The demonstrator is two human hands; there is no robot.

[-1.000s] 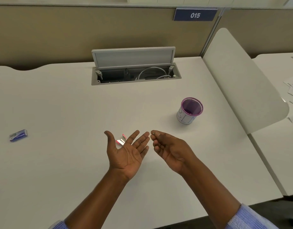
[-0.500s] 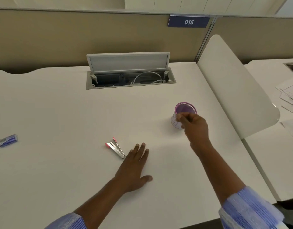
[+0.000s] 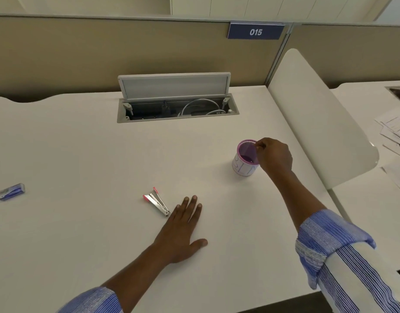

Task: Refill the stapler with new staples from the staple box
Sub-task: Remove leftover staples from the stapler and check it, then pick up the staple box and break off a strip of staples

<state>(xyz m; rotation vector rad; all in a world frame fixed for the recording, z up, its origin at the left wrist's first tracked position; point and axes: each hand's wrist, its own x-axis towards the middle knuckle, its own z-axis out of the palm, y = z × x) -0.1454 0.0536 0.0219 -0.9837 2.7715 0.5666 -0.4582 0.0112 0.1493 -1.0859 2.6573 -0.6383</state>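
A small metal stapler (image 3: 156, 201) with pink tips lies swung open on the white desk (image 3: 81, 154), near the middle. My left hand (image 3: 183, 227) rests flat on the desk just right of it, fingers apart, the fingertips close to its hinge end. The blue staple box (image 3: 11, 192) lies far off at the left edge. My right hand (image 3: 273, 157) hovers at the right rim of a purple mesh cup (image 3: 244, 159), thumb and fingers pinched together. Nothing visible shows between those fingertips.
An open cable hatch (image 3: 176, 109) with its lid raised sits at the back of the desk. A white curved divider panel (image 3: 318, 123) stands to the right, with loose papers (image 3: 395, 132) on the neighbouring desk beyond it. A beige partition wall runs behind.
A second ago both hands were raised together above the stapler. My left hand has dropped flat onto the desk, and my right hand has travelled to the purple cup and now sits over its rim.
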